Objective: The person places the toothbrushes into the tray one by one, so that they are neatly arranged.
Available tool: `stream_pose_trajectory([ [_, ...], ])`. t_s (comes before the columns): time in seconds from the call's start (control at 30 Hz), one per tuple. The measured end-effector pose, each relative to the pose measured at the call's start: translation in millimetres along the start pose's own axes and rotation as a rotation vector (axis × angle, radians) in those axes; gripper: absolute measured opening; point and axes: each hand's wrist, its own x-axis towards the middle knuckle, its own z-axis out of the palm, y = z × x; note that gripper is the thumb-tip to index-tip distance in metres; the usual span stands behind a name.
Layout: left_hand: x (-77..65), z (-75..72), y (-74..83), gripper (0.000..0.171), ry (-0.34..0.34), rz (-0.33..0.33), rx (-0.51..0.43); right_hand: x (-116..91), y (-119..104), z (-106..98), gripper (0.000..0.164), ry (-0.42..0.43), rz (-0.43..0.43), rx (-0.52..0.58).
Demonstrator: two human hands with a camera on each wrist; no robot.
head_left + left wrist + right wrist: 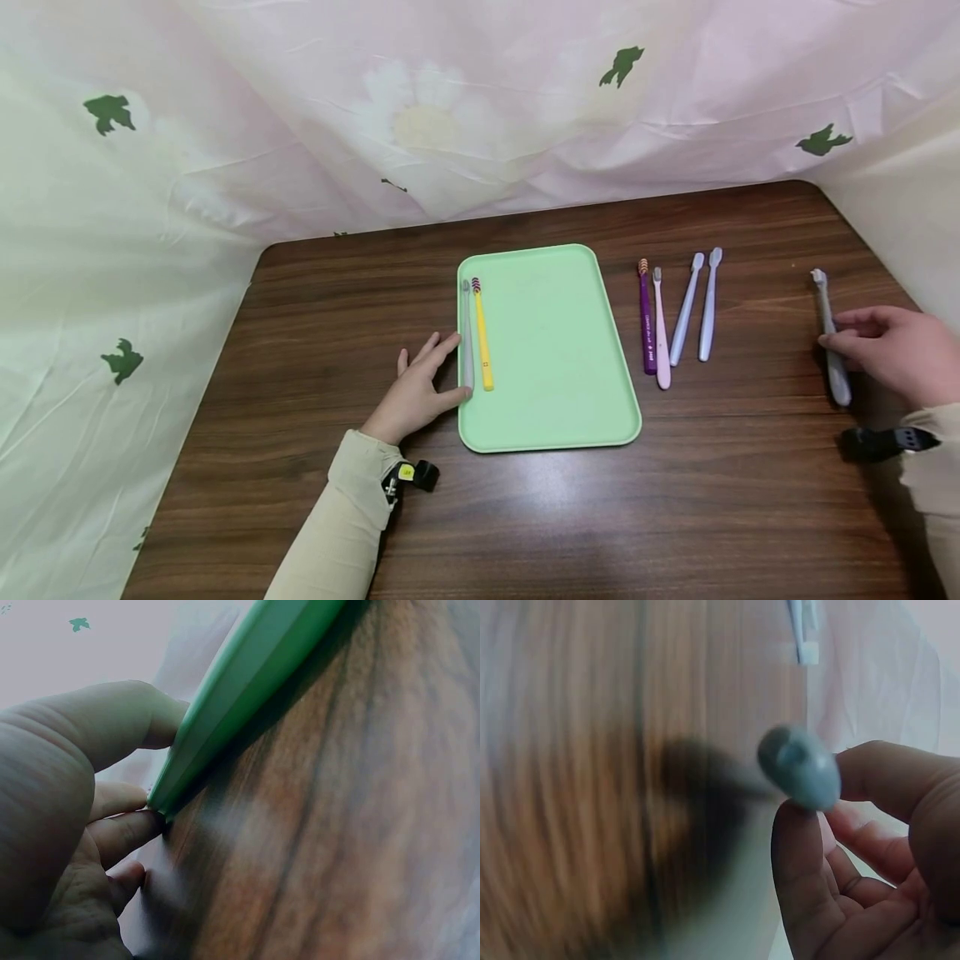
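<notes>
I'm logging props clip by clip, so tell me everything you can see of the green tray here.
The green tray is rectangular, with rounded corners and a low raised rim, and looks like plastic. It lies on the dark wood-grain table, longer from front to back than across. A gray toothbrush and a yellow toothbrush lie side by side on it, near its left edge, bristle ends toward the far side. The left hand touches its left rim.

Head view: bright; glare on dark-brown wood-grain tabletop, left of bare right hand. Right-wrist view: tabletop blurred, soft shadow beside grip. Left-wrist view: pale cloth backdrop washed out.
</notes>
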Motion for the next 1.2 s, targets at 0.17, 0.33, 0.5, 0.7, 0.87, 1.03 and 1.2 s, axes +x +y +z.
stream_pose_trajectory([
  [0.17, -0.3, -0.1, 0.4, 0.082, 0.001, 0.004, -0.003, -4, -13, 4, 0.041, -0.013, 0.038, 0.000],
  [0.33, -0.4, -0.5, 0.3, 0.082, -0.005, -0.003, -0.013, -7, -29, 8, 0.042, -0.028, 0.023, -0.001],
  [0.5, -0.4, -0.4, 0.0, 0.082, -0.006, -0.004, -0.017, -6, -42, 14, 0.043, -0.052, -0.029, 0.007],
  [0.7, 0.0, -0.3, 0.6, 0.082, -0.004, -0.003, -0.008, -4, -60, 21, 0.046, -0.078, -0.096, 0.007],
  [0.87, -0.5, -0.6, 1.1, 0.082, -0.005, -0.001, -0.001, -4, -77, 26, 0.046, -0.096, -0.153, 0.012],
  [1.03, -0.8, -0.9, 2.4, 0.082, -0.007, -0.001, -0.008, -5, -95, 34, 0.043, -0.126, -0.173, 0.051],
  [1.2, -1.0, -1.2, 3.4, 0.082, -0.003, 0.005, -0.007, -5, -114, 43, 0.039, -0.138, -0.201, 0.095],
])
